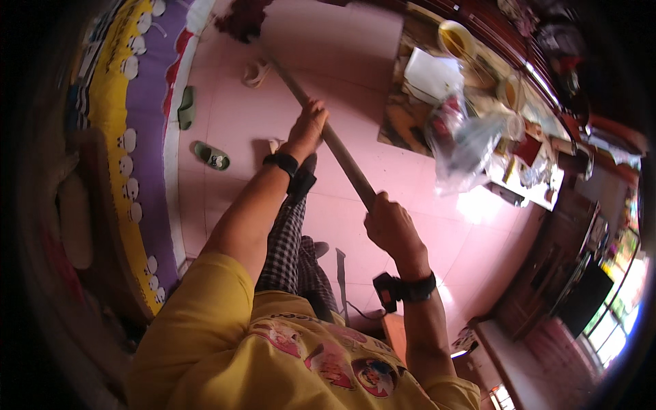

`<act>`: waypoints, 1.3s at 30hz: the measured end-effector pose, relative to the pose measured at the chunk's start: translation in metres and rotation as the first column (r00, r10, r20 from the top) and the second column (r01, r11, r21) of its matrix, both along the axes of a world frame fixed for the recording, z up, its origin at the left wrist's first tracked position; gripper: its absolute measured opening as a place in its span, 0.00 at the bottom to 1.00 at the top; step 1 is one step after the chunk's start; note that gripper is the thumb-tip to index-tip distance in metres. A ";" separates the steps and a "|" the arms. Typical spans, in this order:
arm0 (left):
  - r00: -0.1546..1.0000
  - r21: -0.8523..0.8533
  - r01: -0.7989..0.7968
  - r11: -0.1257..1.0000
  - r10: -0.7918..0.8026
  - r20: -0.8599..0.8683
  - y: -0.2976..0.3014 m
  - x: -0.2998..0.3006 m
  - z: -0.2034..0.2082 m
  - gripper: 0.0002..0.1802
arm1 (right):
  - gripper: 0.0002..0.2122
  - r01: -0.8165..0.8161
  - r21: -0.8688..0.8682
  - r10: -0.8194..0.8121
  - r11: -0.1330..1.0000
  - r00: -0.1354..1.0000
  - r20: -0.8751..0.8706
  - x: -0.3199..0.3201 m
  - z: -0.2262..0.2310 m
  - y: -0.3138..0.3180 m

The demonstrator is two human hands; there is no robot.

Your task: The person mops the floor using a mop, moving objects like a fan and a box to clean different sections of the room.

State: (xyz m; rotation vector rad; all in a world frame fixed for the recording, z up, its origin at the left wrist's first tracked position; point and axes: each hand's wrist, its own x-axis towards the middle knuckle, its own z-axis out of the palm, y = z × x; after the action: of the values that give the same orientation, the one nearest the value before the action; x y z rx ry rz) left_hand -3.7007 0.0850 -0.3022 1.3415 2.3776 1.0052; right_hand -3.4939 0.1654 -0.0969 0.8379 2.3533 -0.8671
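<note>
We have our right hand (391, 225) closed around the near end of the long brown wooden broom handle (335, 145) and our left hand (307, 126) wrapped around it further up, its dark red bristle head (240, 19) resting on the pink tiled floor (355, 41) far ahead. A wide sweep could, we judge, knock the green slippers (210, 156) and pale sandal (255, 72) beside it, or snag the clear plastic bag (459, 147) overhanging the cluttered low surface (396, 123) to our right.

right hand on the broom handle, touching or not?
Touching. The head view shows the right hand closed around the near end of the handle, fingers wrapped with no gap; the left hand grips it further up.
</note>
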 end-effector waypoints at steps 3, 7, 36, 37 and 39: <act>0.996 -0.023 0.091 0.996 -0.092 -0.010 0.001 0.062 0.013 0.16 | 0.06 0.036 0.045 -0.039 0.998 0.996 0.077 0.065 0.014 -0.016; 0.966 -0.078 0.252 0.965 -0.246 0.079 -0.009 0.133 0.024 0.13 | 0.07 0.171 0.008 -0.170 0.985 0.973 0.155 0.138 0.028 -0.054; 0.132 -0.282 0.959 0.041 -0.941 0.312 -0.150 0.531 0.054 0.08 | 0.09 0.849 0.099 -0.798 0.518 0.439 0.412 0.475 0.170 -0.366; 0.112 -0.284 0.959 0.018 -0.941 0.318 -0.157 0.545 0.056 0.08 | 0.08 0.858 0.119 -0.802 0.500 0.406 0.438 0.477 0.174 -0.375; -0.016 -0.260 0.959 -0.113 -0.937 0.348 -0.174 0.572 0.059 0.08 | 0.09 0.868 0.164 -0.799 0.469 0.337 0.499 0.482 0.183 -0.401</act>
State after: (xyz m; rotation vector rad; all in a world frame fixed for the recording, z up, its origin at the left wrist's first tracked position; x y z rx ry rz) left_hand -3.1287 -0.0886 -0.2431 2.1055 0.7123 -0.0565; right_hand -3.0114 -0.2361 0.0860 2.0290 1.2292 -0.9627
